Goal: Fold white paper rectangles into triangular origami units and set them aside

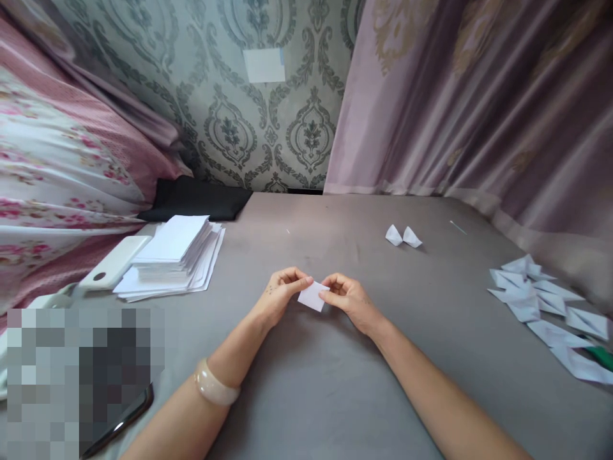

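A small, roughly square piece of white paper (313, 297) is held between my two hands, just above the grey cloth surface. My left hand (282, 292) pinches its upper left corner between thumb and fingers. At its right edge, my right hand (351, 300) grips it the same way. Whether the paper is a single sheet or folded layers, I cannot tell. Farther back to the right stand two small folded paper pieces (403, 236), pointed and close together.
A stack of white paper (175, 246) lies at the left, beside a white flat object (115, 263). Several folded white papers (550, 303) spread at the far right, near something green (602, 356). A black cloth (196, 198) lies at the back left. Curtains (431, 96) hang at both sides.
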Demonstrator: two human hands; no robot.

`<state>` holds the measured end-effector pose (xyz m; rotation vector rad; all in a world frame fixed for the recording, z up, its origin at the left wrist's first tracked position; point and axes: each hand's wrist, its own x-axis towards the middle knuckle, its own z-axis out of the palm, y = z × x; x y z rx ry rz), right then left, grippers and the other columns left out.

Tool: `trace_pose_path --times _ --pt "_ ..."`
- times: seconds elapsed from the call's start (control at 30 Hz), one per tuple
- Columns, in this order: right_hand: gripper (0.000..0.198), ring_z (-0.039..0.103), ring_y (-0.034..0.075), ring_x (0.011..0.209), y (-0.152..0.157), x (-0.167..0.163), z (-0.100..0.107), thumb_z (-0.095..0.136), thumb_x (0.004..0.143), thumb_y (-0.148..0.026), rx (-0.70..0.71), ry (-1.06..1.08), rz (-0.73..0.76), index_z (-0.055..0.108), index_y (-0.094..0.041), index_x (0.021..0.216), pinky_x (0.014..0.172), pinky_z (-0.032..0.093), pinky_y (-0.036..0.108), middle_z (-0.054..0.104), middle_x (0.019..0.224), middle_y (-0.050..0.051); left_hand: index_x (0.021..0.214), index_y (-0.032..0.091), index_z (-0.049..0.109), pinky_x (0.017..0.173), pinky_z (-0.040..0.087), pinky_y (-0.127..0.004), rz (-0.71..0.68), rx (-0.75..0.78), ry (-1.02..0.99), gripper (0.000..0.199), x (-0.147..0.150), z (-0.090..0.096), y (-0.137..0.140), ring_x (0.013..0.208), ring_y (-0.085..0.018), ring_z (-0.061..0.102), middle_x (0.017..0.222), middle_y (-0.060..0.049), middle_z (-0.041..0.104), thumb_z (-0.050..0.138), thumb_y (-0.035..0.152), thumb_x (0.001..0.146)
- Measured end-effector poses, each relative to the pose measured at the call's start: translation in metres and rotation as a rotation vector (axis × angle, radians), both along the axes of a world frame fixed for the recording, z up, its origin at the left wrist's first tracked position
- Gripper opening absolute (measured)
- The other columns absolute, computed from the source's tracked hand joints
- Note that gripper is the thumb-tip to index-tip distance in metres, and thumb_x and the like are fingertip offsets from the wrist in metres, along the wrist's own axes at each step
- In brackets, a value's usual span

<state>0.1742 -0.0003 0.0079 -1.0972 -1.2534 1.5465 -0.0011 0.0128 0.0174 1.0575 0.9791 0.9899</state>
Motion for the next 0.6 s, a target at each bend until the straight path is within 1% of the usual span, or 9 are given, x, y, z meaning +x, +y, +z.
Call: trace_pose_path --times 0.1,0.23,0.3,0.37,0.4,0.47,0.53,0.6 --pt "0.027 0.057 0.013 0.071 -0.001 0.003 0.004 0.072 0.069 -0.041 0.0 -0.048 0.081 0.062 -0.018 0.079 0.068 0.044 0.026 0.062 0.075 -0.001 0.063 0.015 0.061 0.058 0.039 -0.024 -0.058 0.017 0.069 0.023 -0.005 0.006 0.0 0.056 -0.011 0.053 0.058 0.0 0.061 0.071 0.034 0.068" --pt "0.029 0.054 0.012 0.065 -0.002 0.005 0.009 0.069 0.071 -0.044 -0.038 -0.132 0.118 0.068 -0.018 0.083 0.06 0.042 0.025 0.063 0.072 0.0 0.067 0.014 0.062 0.056 0.037 -0.024 -0.136 0.011 0.098 0.025 -0.007 0.009 -0.001 0.054 -0.011 0.052 0.059 0.0 0.061 0.072 0.037 0.068" --pt "0.028 0.054 0.011 0.063 -0.003 0.006 0.01 0.069 0.071 -0.043 -0.041 -0.166 0.152 0.07 -0.018 0.083 0.059 0.041 0.025 0.064 0.071 0.0 0.067 0.013 0.062 0.056 0.037 -0.024 -0.139 -0.01 0.108 0.026 -0.006 0.007 -0.001 0.054 -0.011 0.053 0.06 -0.001 0.061 0.073 0.037 0.067" --pt "0.026 0.054 0.011 0.063 -0.003 0.006 0.009 0.069 0.071 -0.042 -0.024 -0.159 0.158 0.07 -0.018 0.08 0.061 0.041 0.025 0.065 0.071 0.0 0.068 0.013 0.063 0.057 0.037 -0.024 -0.101 -0.043 0.093 0.027 -0.003 0.003 -0.001 0.055 -0.011 0.053 0.061 -0.001 0.062 0.074 0.038 0.067" --pt "0.025 0.054 0.011 0.063 -0.002 0.006 0.008 0.07 0.07 -0.041 -0.014 -0.141 0.125 0.07 -0.018 0.079 0.062 0.041 0.025 0.065 0.071 0.0 0.069 0.013 0.064 0.059 0.038 -0.024 -0.078 -0.059 0.07 0.028 -0.002 0.001 0.0 0.056 -0.011 0.054 0.063 -0.001 0.063 0.074 0.039 0.067" --pt "0.025 0.053 0.01 0.062 0.001 0.005 0.003 0.072 0.069 -0.041 -0.009 -0.093 0.0 0.07 -0.018 0.079 0.063 0.041 0.025 0.064 0.069 -0.001 0.074 0.014 0.066 0.063 0.04 -0.024 -0.038 -0.078 0.018 0.029 0.0 -0.002 0.001 0.061 -0.011 0.056 0.068 -0.002 0.065 0.074 0.04 0.068" --pt "0.029 0.054 0.01 0.062 0.003 0.003 -0.003 0.073 0.067 -0.042 -0.037 -0.029 -0.126 0.069 -0.018 0.083 0.063 0.042 0.026 0.065 0.069 -0.001 0.081 0.014 0.066 0.068 0.041 -0.024 -0.012 -0.066 -0.006 0.029 0.002 -0.003 0.001 0.068 -0.012 0.059 0.076 -0.002 0.068 0.076 0.038 0.067" --pt "0.032 0.058 0.012 0.066 0.005 0.002 -0.007 0.074 0.066 -0.042 -0.074 0.039 -0.179 0.067 -0.018 0.087 0.066 0.045 0.027 0.067 0.074 0.0 0.082 0.015 0.066 0.072 0.041 -0.024 0.011 -0.037 0.003 0.03 0.003 -0.004 0.002 0.073 -0.013 0.059 0.08 -0.002 0.069 0.079 0.034 0.063"
